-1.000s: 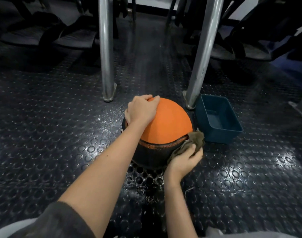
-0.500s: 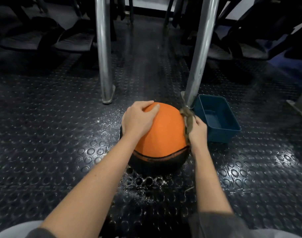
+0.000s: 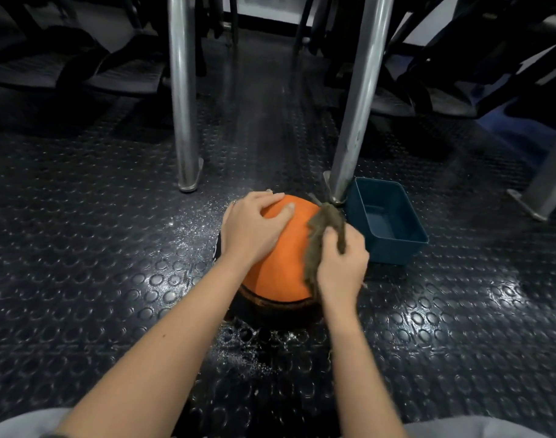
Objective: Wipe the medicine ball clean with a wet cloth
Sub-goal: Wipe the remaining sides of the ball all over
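Note:
An orange and black medicine ball (image 3: 281, 267) sits on the studded rubber floor in front of me. My left hand (image 3: 254, 226) rests on its upper left side, fingers spread over the orange panel and thumb pressed on top. My right hand (image 3: 341, 263) grips a brown-grey wet cloth (image 3: 321, 235) and holds it against the ball's right side. The cloth hangs in a bunched strip from the top of the ball down past my palm. The ball's black lower half shows below the orange panel.
A dark teal plastic tub (image 3: 387, 221) stands just right of the ball. Two chrome posts (image 3: 183, 99) (image 3: 357, 99) rise behind the ball, the right one close to the tub. Dark gym equipment fills the background. Wet specks lie on the floor (image 3: 112, 279) around the ball.
My right hand swept the cloth from the ball's lower right seam up to its top right, then came back down the side. My left hand stayed on the upper left.

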`<state>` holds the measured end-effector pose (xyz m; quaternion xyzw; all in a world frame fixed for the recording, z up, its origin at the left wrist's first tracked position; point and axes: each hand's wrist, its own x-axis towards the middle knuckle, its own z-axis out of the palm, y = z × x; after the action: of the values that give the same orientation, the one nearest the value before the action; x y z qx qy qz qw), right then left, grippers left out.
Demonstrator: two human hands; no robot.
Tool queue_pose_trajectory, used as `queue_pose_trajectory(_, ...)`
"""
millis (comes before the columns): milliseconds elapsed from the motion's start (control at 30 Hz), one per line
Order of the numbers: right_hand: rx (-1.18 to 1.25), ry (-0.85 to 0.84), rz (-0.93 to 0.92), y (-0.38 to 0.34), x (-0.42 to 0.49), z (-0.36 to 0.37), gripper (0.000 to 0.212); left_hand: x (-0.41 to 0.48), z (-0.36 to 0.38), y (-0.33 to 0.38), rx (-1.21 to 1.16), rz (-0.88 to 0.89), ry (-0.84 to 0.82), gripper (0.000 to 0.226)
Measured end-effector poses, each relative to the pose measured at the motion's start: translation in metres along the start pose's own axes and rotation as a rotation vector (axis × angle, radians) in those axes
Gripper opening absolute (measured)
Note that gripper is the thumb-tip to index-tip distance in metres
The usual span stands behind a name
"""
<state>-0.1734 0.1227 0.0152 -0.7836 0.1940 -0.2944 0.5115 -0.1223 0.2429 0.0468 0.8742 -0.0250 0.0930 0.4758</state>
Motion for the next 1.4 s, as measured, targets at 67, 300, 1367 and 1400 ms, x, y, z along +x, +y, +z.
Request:
queue_pose_trajectory(67,0.124,-0.162,0.276,0.001,0.04,-0.01,0.019,-0.008,-0.002,-0.001,-0.003,0.002,0.009,0.036)
queue_pose_trajectory(300,0.146,-0.254,0.396,0.01,0.057,-0.01,0.025,-0.016,0.0,0.003,0.084,0.014,0.033,0.037)
queue_pose_trajectory(1367,-0.271,-0.722,0.302,-0.039,0.109,0.023,0.035,-0.031,0.006,0.009,0.042,0.027,0.064,0.045)
queue_pose_trajectory(1400,-0.207,-0.722,0.391,-0.03,0.11,0.018,0.032,-0.03,0.006,0.01,0.043,0.027,0.062,0.043)
